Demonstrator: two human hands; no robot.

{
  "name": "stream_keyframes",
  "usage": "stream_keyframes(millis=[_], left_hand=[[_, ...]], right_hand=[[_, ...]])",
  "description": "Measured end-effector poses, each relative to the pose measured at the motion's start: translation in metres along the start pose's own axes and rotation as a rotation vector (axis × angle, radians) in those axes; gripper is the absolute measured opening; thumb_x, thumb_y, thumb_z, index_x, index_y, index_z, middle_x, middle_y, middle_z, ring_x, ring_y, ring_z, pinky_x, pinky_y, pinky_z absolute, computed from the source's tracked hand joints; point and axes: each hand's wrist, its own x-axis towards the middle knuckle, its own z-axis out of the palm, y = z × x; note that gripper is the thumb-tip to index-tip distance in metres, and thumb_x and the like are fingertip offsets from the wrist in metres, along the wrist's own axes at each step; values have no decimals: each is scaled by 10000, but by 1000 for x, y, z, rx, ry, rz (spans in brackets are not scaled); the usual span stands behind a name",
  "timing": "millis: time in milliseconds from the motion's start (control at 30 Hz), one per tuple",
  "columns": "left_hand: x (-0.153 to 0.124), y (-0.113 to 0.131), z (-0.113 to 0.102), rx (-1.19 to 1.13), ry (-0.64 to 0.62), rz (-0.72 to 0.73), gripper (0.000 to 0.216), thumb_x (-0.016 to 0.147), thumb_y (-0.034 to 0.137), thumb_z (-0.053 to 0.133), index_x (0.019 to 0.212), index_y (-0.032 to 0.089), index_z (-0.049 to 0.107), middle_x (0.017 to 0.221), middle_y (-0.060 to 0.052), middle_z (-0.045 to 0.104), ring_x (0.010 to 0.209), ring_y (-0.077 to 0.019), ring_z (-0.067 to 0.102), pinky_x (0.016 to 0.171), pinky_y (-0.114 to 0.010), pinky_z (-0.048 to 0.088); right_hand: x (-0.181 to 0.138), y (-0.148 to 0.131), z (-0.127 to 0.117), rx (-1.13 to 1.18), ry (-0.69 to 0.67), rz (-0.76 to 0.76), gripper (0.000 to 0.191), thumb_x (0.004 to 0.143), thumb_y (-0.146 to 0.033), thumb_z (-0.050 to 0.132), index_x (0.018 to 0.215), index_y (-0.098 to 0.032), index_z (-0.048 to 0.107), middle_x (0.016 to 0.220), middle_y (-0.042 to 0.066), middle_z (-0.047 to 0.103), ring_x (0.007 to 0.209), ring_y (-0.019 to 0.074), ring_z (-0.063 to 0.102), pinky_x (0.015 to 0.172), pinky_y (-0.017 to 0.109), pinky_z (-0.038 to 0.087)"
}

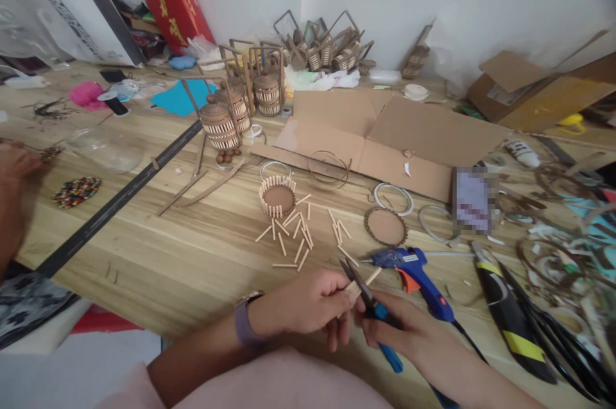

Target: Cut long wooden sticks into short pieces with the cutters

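Note:
Thin wooden sticks are pinched between the thumb and fingers of my left hand. My right hand is wrapped around cutters with blue handles, and their dark jaws lie across the sticks just beyond my left fingertips. Several short cut sticks lie scattered on the table ahead of my hands. Behind them stands a small round basket base with upright sticks around its edge. A round brown disc with a dark rim lies flat to the right. Beside my right hand is a blue glue gun.
Lidded mini baskets stand at centre left; flattened cardboard spreads behind the sticks. A yellow-black utility knife, black scissors and tangled scraps crowd the right. Another person's hand is at left, near colourful beads.

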Motion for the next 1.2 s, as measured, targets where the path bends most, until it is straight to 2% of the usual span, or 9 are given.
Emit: stream_keyframes(millis=[233,333,467,533,633,733,833,1000,1200], left_hand=[[-1,2,1,35,32,41,413,919,570,433,848,171,510,575,41,540,397,-68,458,448,-200,381],[-1,2,0,55,47,59,394,923,548,428,823,173,495,583,35,534,423,-75,472,450,-197,384],[-4,5,-9,102,163,162,410,930,564,396,853,173,493,607,33,529,461,-79,477,460,-191,370],[-6,6,-14,132,253,210,411,941,553,379,889,167,509,616,36,521,470,-77,467,470,-191,365],[-7,7,-18,220,318,189,398,961,521,352,916,165,522,623,38,521,480,-79,464,494,-194,370],[-6,6,-14,388,318,141,340,983,433,336,938,172,549,638,30,555,508,-92,490,523,-201,374],[-5,4,-8,619,375,171,266,976,289,361,899,184,593,663,9,607,610,-127,562,619,-222,407],[-2,-1,-3,982,528,194,278,983,256,348,1037,198,615,937,-63,698,862,-213,653,793,-313,472],[3,-3,0,1249,533,101,312,978,182,302,1148,164,563,1028,-126,690,894,-257,673,798,-367,492]], right_hand=[[3,-4,5,0,-13,-5,134,826,-329,515,775,-212,557,606,-63,428,578,130,421,542,237,366],[4,-7,3,-8,-8,-51,169,853,-357,513,814,-213,592,670,-35,525,631,142,489,556,234,401],[2,-4,-7,-37,36,-80,226,859,-434,548,907,-228,625,877,9,669,868,193,610,764,268,489],[1,2,-13,-87,137,-57,234,847,-457,562,893,-238,628,859,4,680,863,204,632,777,275,500],[1,11,-21,-265,424,-95,226,869,-444,528,910,-235,602,839,26,683,795,221,649,732,310,508],[7,12,-23,-493,682,-316,179,911,-355,494,1007,-217,553,1027,106,673,936,262,643,804,375,498],[18,9,-16,-666,681,-611,119,921,-266,503,1026,-217,531,1184,144,629,1092,287,584,886,414,471],[35,16,-2,-853,639,-632,85,915,-214,475,972,-188,532,817,81,646,754,260,623,647,353,502],[40,24,7,-920,734,-592,146,955,-274,418,872,-200,512,724,56,621,660,240,638,581,313,488]])
